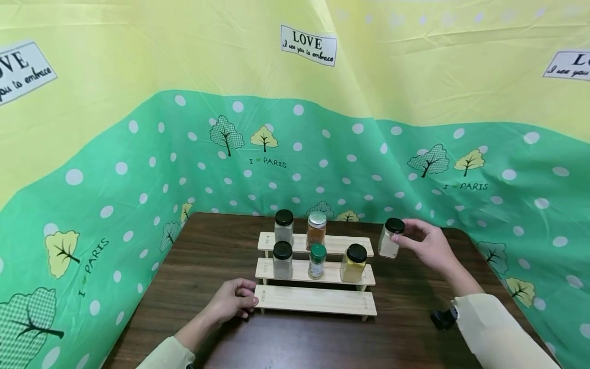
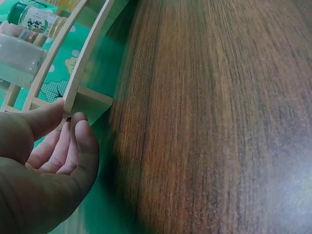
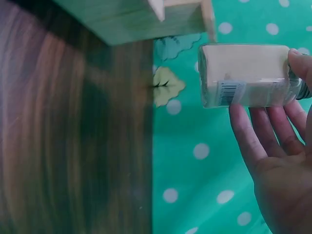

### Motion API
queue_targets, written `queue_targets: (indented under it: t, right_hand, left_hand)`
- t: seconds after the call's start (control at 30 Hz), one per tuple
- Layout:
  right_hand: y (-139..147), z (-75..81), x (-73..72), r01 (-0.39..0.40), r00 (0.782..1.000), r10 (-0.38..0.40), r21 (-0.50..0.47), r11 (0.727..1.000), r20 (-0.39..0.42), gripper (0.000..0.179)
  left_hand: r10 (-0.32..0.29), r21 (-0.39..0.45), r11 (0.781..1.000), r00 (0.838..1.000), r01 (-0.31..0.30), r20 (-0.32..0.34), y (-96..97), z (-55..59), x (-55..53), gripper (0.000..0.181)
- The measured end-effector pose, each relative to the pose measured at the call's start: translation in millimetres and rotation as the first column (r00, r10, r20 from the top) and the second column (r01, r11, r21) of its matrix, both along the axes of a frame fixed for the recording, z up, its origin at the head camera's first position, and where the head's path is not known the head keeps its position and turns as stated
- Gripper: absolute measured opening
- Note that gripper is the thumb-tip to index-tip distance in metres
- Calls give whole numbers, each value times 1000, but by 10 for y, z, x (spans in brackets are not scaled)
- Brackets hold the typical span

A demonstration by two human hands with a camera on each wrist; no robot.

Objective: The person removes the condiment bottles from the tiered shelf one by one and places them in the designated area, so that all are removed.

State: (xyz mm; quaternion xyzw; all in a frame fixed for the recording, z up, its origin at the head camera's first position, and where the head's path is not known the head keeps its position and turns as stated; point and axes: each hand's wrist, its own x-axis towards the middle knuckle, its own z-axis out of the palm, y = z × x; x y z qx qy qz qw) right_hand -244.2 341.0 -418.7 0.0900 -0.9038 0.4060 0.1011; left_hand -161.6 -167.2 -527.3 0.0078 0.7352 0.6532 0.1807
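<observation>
Head cam: widest, from above, looks forward-down over table (image 1: 207, 246), wooden rack (image 1: 315, 300), left hand (image 1: 232, 299), right hand (image 1: 427, 245). Left wrist cam: close, rolled sideways, along left hand to rack end; shares green-capped jar (image 1: 317, 261) with head. Right wrist cam: close, rolled sideways, facing held jar (image 1: 388, 247); shares it with head.

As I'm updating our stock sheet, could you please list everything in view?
Wood-grain table: 1, dark brown, centre
Slim wooden shelf stands: 3, beige, on the table
Black-lidded clear jars: 2, whitish, left on back and middle stands
Silver-lidded clear jar: 1, orange-brown contents, back stand
Small green-lidded clear jar: 1, middle stand
Black-lidded square jar: 1, yellow contents, middle stand, right
Black-lidded cream-filled jar: 1, held right of the stands
Patterned cloth: 1 backdrop, yellow and green, around the table
Wrist device: 1, black, right cuff
Sleeves: 2, cream, forearms
Left hand: 1, bare, pinching front stand
Right hand: 1, bare, holding cream-filled jar
</observation>
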Motion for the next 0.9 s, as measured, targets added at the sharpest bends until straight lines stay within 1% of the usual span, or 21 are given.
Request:
queue_targets:
  t: [0.13, 0.23, 0.4, 0.53, 0.67, 0.9]
  right_hand:
    - [97, -129, -14, 10, 1000, -10, 30, 1000, 19, 48]
    - [160, -246, -43, -4, 1000, 3, 37, 999, 27, 46]
    - [208, -399, -62, -16, 999, 14, 60, 998, 34, 47]
    - [213, -497, -72, -16, 999, 13, 69, 997, 37, 47]
    - [223, -585, -96, -13, 999, 10, 57, 998, 45, 47]
    - [268, -699, -115, -1, 998, -5, 86, 996, 65, 51]
  left_hand:
    - [4, -4, 1000, 1000, -4, 4, 4, -1, 11, 49]
    - [1, -6, 1000, 1000, -1, 2, 6, -2, 19, 49]
    - [0, -5, 1000, 1000, 0, 7, 8, -2, 21, 49]
    - [0, -4, 1000, 1000, 0, 14, 10, -12, 10, 49]
    - [2, -4, 1000, 1000, -2, 12, 11, -16, 2, 50]
    - [5, -1, 1000, 1000, -5, 14, 17, -17, 5, 49]
